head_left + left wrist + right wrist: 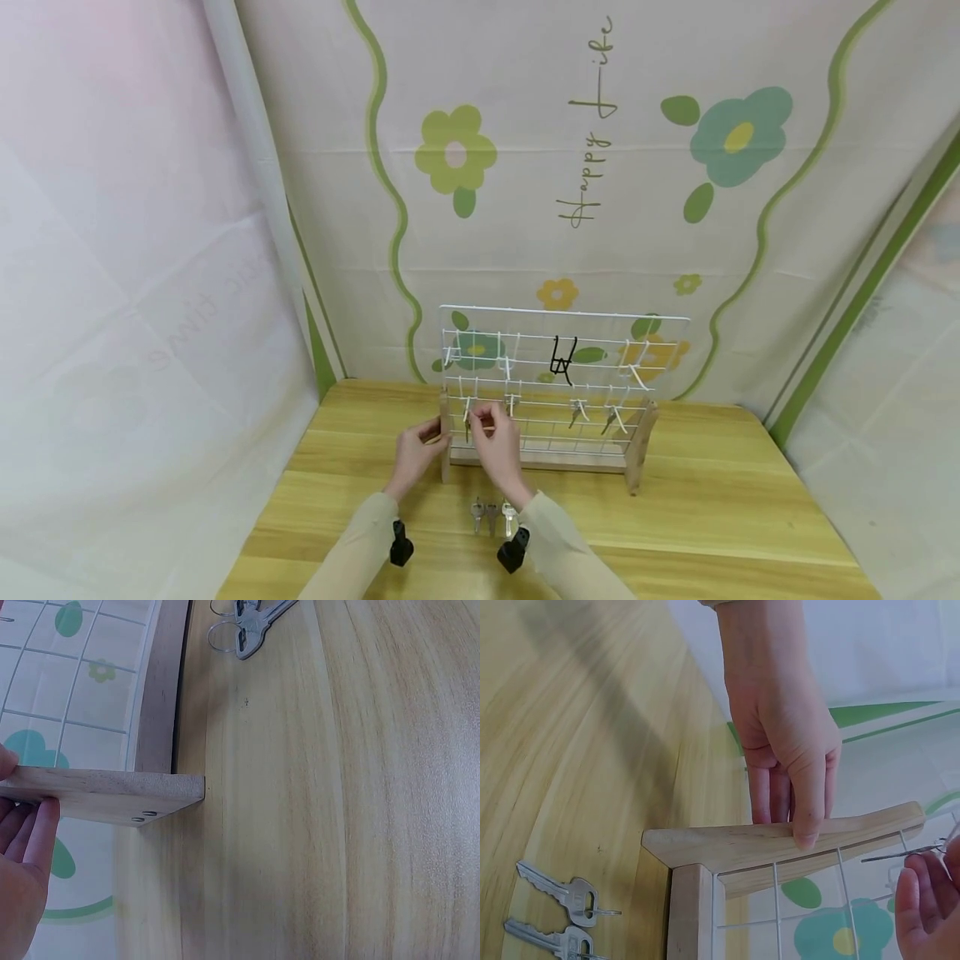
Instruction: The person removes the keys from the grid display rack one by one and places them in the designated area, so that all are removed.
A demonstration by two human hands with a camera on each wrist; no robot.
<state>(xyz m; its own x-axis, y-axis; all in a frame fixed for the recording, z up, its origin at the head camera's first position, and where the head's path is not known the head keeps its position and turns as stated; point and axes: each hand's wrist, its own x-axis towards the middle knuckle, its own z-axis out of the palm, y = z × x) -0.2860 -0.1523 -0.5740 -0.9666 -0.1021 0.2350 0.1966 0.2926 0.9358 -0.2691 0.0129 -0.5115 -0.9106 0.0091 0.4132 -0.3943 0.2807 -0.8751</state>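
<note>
A white wire grid rack (564,312) with wooden side supports stands on the table. My left hand (417,457) grips its left wooden support (105,787), thumb on one face and fingers on the other. At the lower left hook (468,405), my right hand (497,442) pinches a key (900,855) near its ring end. The key's shaft points down beside the hook, and the fingers partly hide its head. Whether the ring is round the hook, I cannot tell. More keys (577,413) hang from other hooks along the lower row.
Three keys with rings, one of them a silver key (477,515), lie on the wooden table (720,500) in front of the rack. White hooks and a black hook (561,365) hang on the upper row. A flowered curtain (510,242) closes off the back.
</note>
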